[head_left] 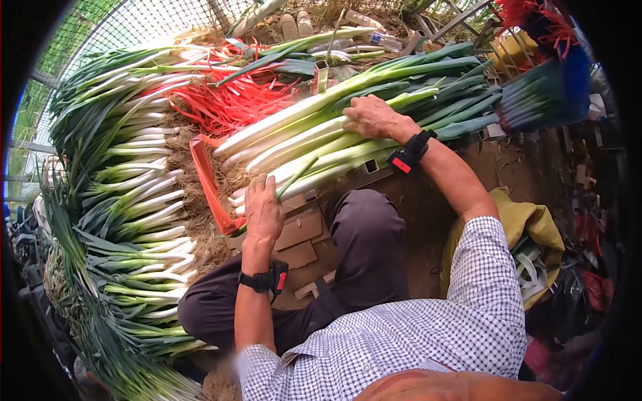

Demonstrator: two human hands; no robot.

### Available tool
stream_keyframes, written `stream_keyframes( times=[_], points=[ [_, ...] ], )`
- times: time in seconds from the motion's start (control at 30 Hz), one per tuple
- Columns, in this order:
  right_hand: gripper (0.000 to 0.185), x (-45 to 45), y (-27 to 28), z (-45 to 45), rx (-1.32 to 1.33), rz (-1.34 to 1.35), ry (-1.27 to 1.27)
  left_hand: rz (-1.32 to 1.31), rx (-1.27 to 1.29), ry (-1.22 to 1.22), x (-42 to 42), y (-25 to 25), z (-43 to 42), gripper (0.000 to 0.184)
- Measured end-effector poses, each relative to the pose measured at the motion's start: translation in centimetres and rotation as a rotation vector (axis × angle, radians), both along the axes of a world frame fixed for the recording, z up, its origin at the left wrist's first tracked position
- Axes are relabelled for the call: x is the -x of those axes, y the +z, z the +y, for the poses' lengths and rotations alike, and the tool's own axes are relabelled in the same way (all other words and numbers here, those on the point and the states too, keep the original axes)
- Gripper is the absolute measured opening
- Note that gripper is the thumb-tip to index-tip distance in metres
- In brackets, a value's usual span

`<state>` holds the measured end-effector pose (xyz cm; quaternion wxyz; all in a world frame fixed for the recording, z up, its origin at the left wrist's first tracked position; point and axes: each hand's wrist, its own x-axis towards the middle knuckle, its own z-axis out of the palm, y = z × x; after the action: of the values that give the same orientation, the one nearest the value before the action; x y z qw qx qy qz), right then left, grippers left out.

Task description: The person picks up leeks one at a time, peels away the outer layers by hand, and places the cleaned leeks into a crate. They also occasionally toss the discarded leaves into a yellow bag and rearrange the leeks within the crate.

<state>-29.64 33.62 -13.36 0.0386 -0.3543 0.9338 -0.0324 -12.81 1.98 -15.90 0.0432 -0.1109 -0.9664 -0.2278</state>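
A bundle of leeks (294, 134), also like large green onions, lies in a metal rack in front of me, white root ends to the left and dark green leaves to the right. My right hand (380, 118) is curled over the upper stalks near mid-length, its fingers closed on a leek. At the root ends, my left hand (264, 208) rests against the lower stalks with fingers stretched out. A loose green leaf (298, 177) sticks out beside its fingertips. Red-orange strapping (212, 187) lies around the root ends, partly hidden.
A long row of leeks (144, 227) is piled on the left, roots facing inward. Red ties (234, 100) are heaped behind the rack. On the right sits a yellow sack (535, 227). Plastic bottles (386, 41) and a pair of shoes (296, 25) are at the back.
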Motion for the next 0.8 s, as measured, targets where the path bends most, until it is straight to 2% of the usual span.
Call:
stream_keyframes(
  times=[0.03, 0.1, 0.17, 0.23, 0.37, 0.43, 0.5, 0.53, 0.57, 0.63, 0.73, 0.8],
  points=[
    [0.03, 0.6, -0.4, -0.1, -0.011, -0.033, 0.006, 0.008, -0.016, 0.014, 0.4, -0.4, 0.0, 0.042],
    [0.025, 1.3, -0.2, 0.1, 0.146, -0.009, 0.085, -0.245, -0.031, 0.051, 0.7, -1.8, -0.1, 0.046],
    [0.018, 1.5, 0.1, -0.5, 0.29, 0.051, 0.086, -0.129, 0.042, 0.027, -0.1, -3.2, 0.1, 0.048],
    [0.017, 1.5, 0.3, -1.8, 0.375, 0.106, 0.153, -0.031, -0.001, 0.07, -0.8, -4.1, 0.4, 0.045],
    [0.025, 0.9, -2.3, -4.0, 0.23, -0.325, 0.175, 0.106, -0.047, 0.088, -1.7, -4.3, 0.4, 0.044],
    [0.029, 1.6, -3.2, -2.4, 0.227, -0.284, 0.183, 0.054, -0.065, 0.086, -2.1, -3.9, 0.2, 0.046],
    [0.029, 2.8, -0.5, -0.8, 0.127, -0.329, 0.175, 0.036, -0.081, 0.086, -1.9, -3.5, 0.4, 0.048],
    [0.029, 3.1, 1.7, -0.8, -0.059, -0.451, 0.077, 0.036, -0.079, 0.091, -2.0, -3.6, 0.5, 0.049],
    [0.025, 3.2, 2.9, -0.5, -0.073, -0.483, 0.065, 0.036, -0.075, 0.095, -2.1, -3.7, 0.6, 0.049],
    [0.021, 3.5, 2.5, 0.5, 0.095, -0.518, 0.025, 0.059, -0.049, 0.091, -2.4, -4.5, 0.4, 0.049],
    [0.03, 4.7, 0.7, 0.3, 0.186, -0.217, 0.147, 0.058, -0.058, 0.103, -2.3, -4.2, 0.8, 0.049],
    [0.031, 4.3, -0.4, -0.3, 0.154, -0.037, 0.155, 0.047, -0.071, 0.099, -2.4, -3.9, 0.8, 0.049]
  ],
)
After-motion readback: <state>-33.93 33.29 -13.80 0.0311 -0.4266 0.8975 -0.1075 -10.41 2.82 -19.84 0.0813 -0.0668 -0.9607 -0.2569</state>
